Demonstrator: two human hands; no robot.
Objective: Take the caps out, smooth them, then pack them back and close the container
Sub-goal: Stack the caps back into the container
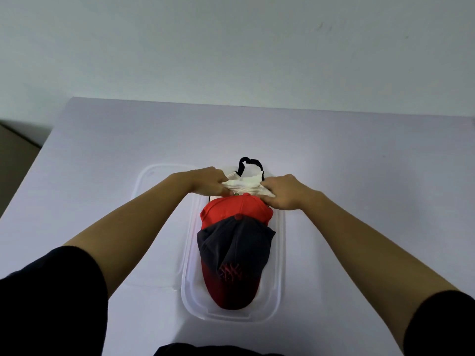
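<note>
I see both hands working at the far end of a clear plastic container (280, 265) that sits a little below the centre of the frame on a pale table (359, 176). My left hand (209, 182) and right hand (281, 192) are apart, each closed on one side of a white cap (244, 185), with the cloth bunched between the fingers. A black strap (250, 163) loops up from that cap toward the top of the frame. Just below it in the picture, an orange-red cap (235, 209) lies in the container, and a dark grey cap (232, 242) with a red brim overlaps it and reaches down to the near end of the container. A red stitched emblem shows on the grey cap's front. The clear lid (159, 201) lies flat on the table to the left of the container, its right edge tucked against it. Black sleeves (51, 291) fill the lower corners of the frame.
</note>
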